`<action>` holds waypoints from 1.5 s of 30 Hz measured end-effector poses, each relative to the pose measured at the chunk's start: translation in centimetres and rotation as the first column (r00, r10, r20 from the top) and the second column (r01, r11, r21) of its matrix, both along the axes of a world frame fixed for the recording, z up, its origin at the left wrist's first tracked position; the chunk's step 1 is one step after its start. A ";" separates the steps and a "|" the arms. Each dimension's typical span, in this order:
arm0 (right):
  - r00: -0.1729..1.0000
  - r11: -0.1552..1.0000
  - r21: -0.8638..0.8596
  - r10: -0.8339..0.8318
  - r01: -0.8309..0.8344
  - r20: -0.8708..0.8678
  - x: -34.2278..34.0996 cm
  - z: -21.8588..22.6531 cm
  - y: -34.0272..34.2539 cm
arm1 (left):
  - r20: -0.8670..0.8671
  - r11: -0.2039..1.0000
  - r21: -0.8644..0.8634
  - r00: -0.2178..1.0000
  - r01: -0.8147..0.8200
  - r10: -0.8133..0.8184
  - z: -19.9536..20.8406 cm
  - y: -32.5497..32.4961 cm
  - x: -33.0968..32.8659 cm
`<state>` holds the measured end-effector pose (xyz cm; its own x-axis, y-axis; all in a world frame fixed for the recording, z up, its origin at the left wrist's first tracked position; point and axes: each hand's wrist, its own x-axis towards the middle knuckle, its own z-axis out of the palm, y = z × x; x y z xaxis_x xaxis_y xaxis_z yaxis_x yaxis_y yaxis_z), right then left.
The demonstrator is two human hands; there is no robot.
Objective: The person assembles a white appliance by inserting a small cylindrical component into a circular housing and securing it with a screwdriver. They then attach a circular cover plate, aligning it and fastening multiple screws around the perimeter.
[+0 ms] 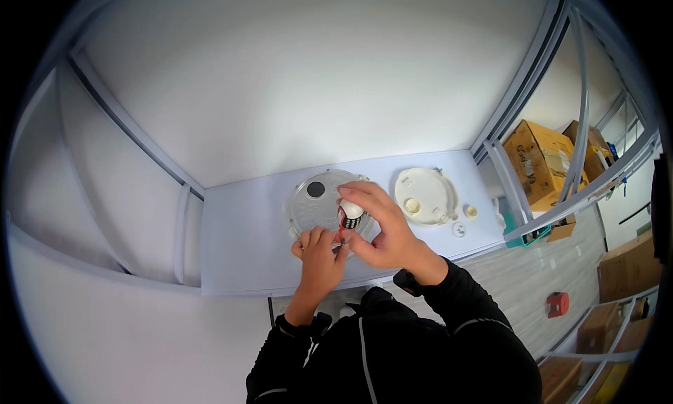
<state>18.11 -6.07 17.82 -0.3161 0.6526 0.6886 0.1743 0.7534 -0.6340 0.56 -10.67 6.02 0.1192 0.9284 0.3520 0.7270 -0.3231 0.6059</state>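
Observation:
My right hand [396, 239] is curled around a small white cylinder [352, 211] with a black, light-dotted band, holding it tilted between finger and thumb. A thin red wire [341, 220] runs down its left side to where my fingertips meet. My left hand [319, 264] is closed just left of it, its thumb and forefinger pinching at the wire's lower end; the exact grip is too small to make out. Beneath both hands lies a clear round cover [303, 211] with a black disc [315, 189] on it, partly hidden by my fingers.
Right of my hands lies a round white housing [427, 179] with a cream round piece [412, 206] inside. Beside it are a small cream cap [470, 211] and a white disc [459, 229]. Frame posts [522, 81] flank the table [238, 229]; cardboard boxes [540, 165] and a red stool [558, 304] stand beyond.

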 end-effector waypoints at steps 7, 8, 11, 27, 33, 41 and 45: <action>0.999 0.998 -0.051 -0.024 0.022 -0.034 -0.5 -0.2 0.1 | 0.005 1.000 0.005 1.000 -0.009 0.009 0.4 0.1 0.2; 0.997 0.996 -0.087 -0.003 -0.005 -0.083 -0.7 -0.2 0.0 | 0.002 1.000 -0.001 1.000 -0.011 0.011 0.3 0.0 0.2; 0.998 0.999 -0.018 0.026 -0.027 -0.062 -0.8 0.1 0.2 | -0.008 1.000 -0.002 1.000 -0.017 0.017 0.0 0.0 0.1; 0.998 1.000 0.003 -0.001 0.001 0.067 -0.3 1.0 -0.2 | -0.006 1.000 0.023 1.000 -0.013 0.013 -0.1 0.2 0.2; 0.997 0.997 -0.004 0.078 -0.078 0.009 -0.4 -0.1 0.3 | -0.018 1.000 -0.014 1.000 -0.020 0.020 0.2 0.2 0.3; 0.993 0.997 0.047 0.053 -0.058 0.106 -0.3 0.6 0.4 | -0.017 1.000 0.014 0.999 -0.027 0.027 0.1 0.1 0.3; 0.999 0.999 0.023 0.049 -0.049 0.011 -0.5 -0.4 0.8 | 0.025 1.000 0.013 0.999 -0.021 0.020 0.0 0.1 0.3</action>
<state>17.56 -5.31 17.42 -0.3550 0.6202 0.6996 0.1432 0.7755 -0.6149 0.83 -10.55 5.98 0.0913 0.9258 0.3668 0.7183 -0.3164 0.6197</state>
